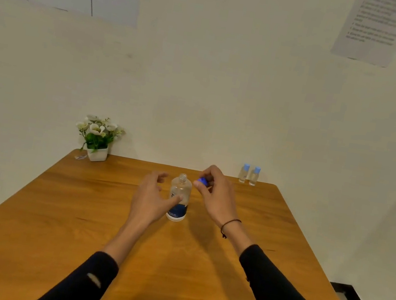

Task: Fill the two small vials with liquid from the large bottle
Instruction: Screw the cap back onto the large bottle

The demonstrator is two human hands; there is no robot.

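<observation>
Head view: your right hand (213,195) pinches the cap (202,181); left hand (152,197), fingers spread, touches the uncapped bottle (179,196) mid-table (55,205).

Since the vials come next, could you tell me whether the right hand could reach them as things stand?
Probably yes: bare table lies between the right hand and the vials, though it holds the blue cap.

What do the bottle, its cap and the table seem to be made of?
Bottle: clear plastic or glass, glossy; the table shows through it.
Cap: blue, opaque, probably plastic.
Table: wood or wood-look laminate, smooth with a soft sheen; grain streaks show.
</observation>
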